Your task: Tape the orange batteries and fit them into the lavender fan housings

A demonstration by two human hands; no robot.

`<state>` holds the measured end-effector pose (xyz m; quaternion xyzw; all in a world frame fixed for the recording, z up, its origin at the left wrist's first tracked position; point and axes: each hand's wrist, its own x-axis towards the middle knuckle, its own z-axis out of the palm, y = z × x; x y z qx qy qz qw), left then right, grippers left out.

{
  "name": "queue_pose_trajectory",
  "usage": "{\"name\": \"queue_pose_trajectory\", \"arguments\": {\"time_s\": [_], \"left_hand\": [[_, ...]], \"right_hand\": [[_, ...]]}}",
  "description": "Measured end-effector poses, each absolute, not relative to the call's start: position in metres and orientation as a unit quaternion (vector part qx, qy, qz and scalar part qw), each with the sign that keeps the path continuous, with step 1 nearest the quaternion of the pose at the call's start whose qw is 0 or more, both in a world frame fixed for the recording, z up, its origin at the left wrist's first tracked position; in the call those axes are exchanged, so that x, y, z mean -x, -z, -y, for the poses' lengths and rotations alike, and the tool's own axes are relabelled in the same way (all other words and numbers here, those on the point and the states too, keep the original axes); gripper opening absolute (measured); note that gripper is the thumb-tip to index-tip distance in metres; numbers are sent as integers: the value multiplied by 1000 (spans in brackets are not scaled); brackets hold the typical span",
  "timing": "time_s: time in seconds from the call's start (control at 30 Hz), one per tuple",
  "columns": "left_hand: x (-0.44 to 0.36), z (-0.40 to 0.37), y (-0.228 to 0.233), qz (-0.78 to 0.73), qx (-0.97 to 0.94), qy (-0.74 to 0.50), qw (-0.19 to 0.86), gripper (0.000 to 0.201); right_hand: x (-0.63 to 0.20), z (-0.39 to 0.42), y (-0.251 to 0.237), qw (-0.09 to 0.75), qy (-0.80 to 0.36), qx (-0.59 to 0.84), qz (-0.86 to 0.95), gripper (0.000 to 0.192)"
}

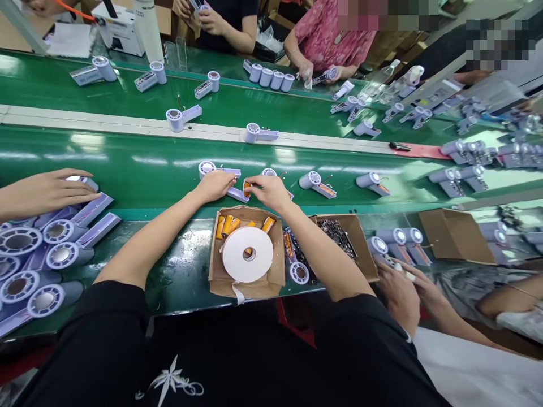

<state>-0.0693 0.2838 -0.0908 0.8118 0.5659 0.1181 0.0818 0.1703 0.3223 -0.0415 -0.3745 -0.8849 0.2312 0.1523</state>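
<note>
My left hand [215, 186] is closed on a lavender fan-like housing with an open, trough-shaped handle [238, 194]; my palm covers its round head. Between the thumb and fingers of my right hand [271, 192] is an orange battery cell [246, 187], at the end of that handle. Just behind my left hand lies a second lavender housing [207, 168], and another housing [268, 172] is partly hidden by my right hand. Below my hands, a cardboard box [215, 277] holds several orange cells [227, 225] and a white tape roll [237, 263].
More housings lie along the green conveyor [139, 164], one with an orange cell [314, 183]. At left, another person's hand [55, 194] reaches over stacked housings [59, 254]. A box of small metal parts [337, 236] stands right. A co-worker's hands [399, 291] work beyond it.
</note>
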Motion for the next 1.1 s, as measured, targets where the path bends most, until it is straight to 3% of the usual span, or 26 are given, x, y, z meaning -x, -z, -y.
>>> {"name": "queue_pose_trajectory", "arguments": {"time_s": [0.43, 0.53, 0.63, 0.7, 0.83, 0.9, 0.97, 1.1], "left_hand": [[36, -279, 70, -588, -797, -77, 110, 42], [28, -277, 66, -596, -792, -53, 121, 42], [27, -283, 73, -612, -779, -40, 125, 44], [27, -285, 76, -616, -776, -39, 127, 44], [22, -282, 69, -608, -782, -63, 120, 42], [21, -284, 69, -612, -779, -75, 113, 41], [21, -291, 74, -614, -777, -82, 108, 38], [16, -303, 84, -617, -776, -84, 99, 35]], "right_hand": [[-154, -309, 52, -3, -135, 416, 899, 24], [-150, -313, 70, 15, -169, 448, 878, 3], [-141, -327, 91, 26, -218, 431, 875, 28], [-137, -335, 96, 16, -232, 419, 878, 34], [-152, -341, 83, 26, -294, 366, 882, 14], [-165, -341, 76, 68, -336, 364, 866, 18], [-176, -343, 75, 68, -327, 407, 850, 22], [-178, -347, 80, 23, -281, 467, 838, 9]]}}
